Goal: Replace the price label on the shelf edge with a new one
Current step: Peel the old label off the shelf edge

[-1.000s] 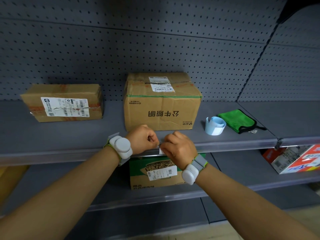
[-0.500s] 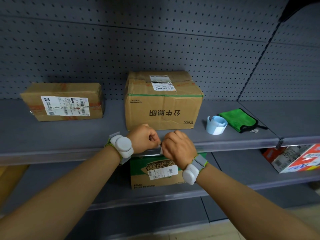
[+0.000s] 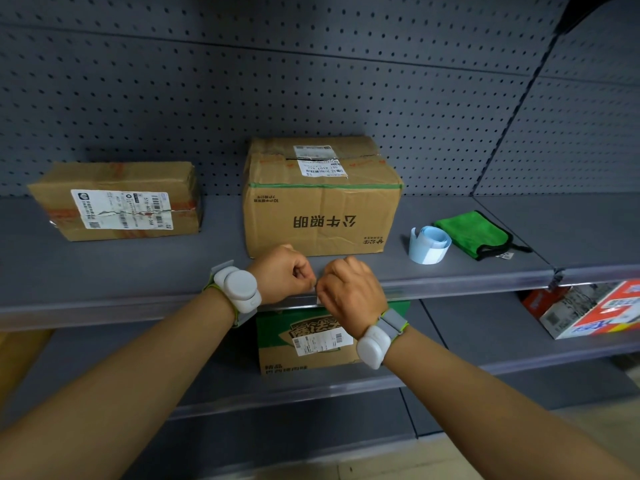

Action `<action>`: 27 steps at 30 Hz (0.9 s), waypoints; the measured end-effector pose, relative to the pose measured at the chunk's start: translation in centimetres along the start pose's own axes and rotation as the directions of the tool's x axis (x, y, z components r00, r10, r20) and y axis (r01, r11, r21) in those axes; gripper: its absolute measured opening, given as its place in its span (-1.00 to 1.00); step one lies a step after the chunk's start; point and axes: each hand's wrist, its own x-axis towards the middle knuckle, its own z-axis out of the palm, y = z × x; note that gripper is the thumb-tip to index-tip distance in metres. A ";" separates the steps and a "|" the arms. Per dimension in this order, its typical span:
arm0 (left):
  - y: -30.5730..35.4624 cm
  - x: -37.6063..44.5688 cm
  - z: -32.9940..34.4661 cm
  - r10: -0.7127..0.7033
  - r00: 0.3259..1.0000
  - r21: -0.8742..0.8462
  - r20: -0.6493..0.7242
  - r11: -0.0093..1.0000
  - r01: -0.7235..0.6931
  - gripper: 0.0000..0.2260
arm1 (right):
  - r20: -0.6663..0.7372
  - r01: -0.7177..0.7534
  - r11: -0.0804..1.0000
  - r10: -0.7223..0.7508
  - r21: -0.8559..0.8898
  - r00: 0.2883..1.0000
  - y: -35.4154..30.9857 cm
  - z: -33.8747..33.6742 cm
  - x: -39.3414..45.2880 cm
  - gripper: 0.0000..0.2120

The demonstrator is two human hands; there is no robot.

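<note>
Both hands' curled fingers pinch the price label point(image 3: 317, 295).

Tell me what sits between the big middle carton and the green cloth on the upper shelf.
Head view: a pale blue label roll stands between the carton and the green cloth.

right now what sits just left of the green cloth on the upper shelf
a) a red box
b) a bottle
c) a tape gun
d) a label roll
d, the pale blue label roll stands on the upper shelf just left of the green cloth.
</note>
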 end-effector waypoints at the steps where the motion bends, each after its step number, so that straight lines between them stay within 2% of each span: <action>1: 0.1 0.0 0.0 -0.008 1.000 -0.003 -0.002 1.000 0.008 -0.96 | 0.008 0.000 1.000 0.000 -0.010 1.000 0.0 0.0 -0.1 -0.83; 3: 0.4 -0.1 -0.1 -0.019 1.000 -0.005 0.000 1.000 0.019 -0.98 | 0.036 0.008 1.000 -0.008 0.000 0.999 0.1 -0.1 -0.3 -0.84; 5: 0.6 -0.2 -0.2 -0.025 1.000 0.000 0.001 1.000 0.025 -0.98 | 0.067 -0.015 0.997 0.009 0.080 0.998 0.3 -0.6 -0.4 -0.90; 7: 0.7 -0.3 -0.2 -0.025 1.000 0.016 -0.008 1.000 0.026 -0.95 | 0.090 -0.126 0.972 0.111 0.196 0.990 0.5 -1.4 -0.5 -0.86; 9: 1.0 -0.7 -0.2 -0.012 0.997 0.071 -0.080 0.997 0.017 -0.89 | 0.048 -0.252 0.931 0.248 0.266 0.968 1.2 -2.0 -0.3 -0.79; 11: 1.6 -1.2 0.1 0.050 0.978 0.178 -0.202 0.984 -0.014 -0.85 | 0.025 -0.361 0.878 0.373 0.315 0.928 2.4 -2.4 -0.1 -0.81; 13: 2.3 -1.8 0.8 0.156 0.947 0.295 -0.281 0.953 -0.069 -0.88 | 0.139 -0.447 0.810 0.428 0.381 0.893 3.4 -2.7 0.1 -0.85; 15: 2.7 -2.2 1.8 0.213 0.932 0.354 -0.295 0.930 -0.101 -0.91 | 0.295 -0.484 0.785 0.392 0.385 0.871 3.8 -3.0 0.2 -0.89; 17: 2.7 -2.2 2.6 0.215 0.928 0.374 -0.304 0.923 -0.091 -0.93 | 0.366 -0.455 0.826 0.332 0.332 0.869 4.0 -3.2 0.3 -0.94; 20: 2.6 -2.2 3.1 0.189 0.926 0.398 -0.326 0.916 -0.047 -0.90 | 0.369 -0.406 0.873 0.296 0.271 0.881 4.0 -3.2 0.6 -0.89; 27: 2.1 -2.5 4.7 0.210 0.884 0.423 -0.417 0.906 -0.016 -0.87 | 0.382 -0.392 0.879 0.275 0.273 0.882 4.4 -3.2 0.5 -0.89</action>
